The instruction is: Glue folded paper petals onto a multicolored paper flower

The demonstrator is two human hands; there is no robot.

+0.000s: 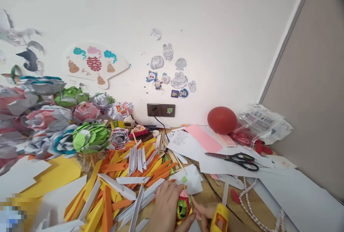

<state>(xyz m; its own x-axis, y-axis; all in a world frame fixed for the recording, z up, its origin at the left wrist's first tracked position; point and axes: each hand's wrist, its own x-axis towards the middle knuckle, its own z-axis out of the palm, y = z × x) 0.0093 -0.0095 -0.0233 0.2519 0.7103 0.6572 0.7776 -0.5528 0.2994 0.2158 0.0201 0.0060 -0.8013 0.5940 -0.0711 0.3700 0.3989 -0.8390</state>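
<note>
A small round ornament of folded red, green and yellow paper strips (pixel 184 207) sits at the bottom edge of the view, low over the wooden worktop (pixel 212 198). The left hand (pixel 166 207) wraps around its left side, fingers curled shut on it. The right hand (pixel 206 217) touches its right side with the fingertips while its grip is closed around a yellow glue gun (pixel 219 218), whose white nozzle points up. Just left lies a heap of folded orange, yellow and white paper strips (pixel 126 178). Further back, black-handled scissors (pixel 236 160) rest on white sheets, near a red balloon (pixel 221 119) by the wall. Large folded paper flowers in green, pink and grey (pixel 67 124) pile up at the far left
</note>
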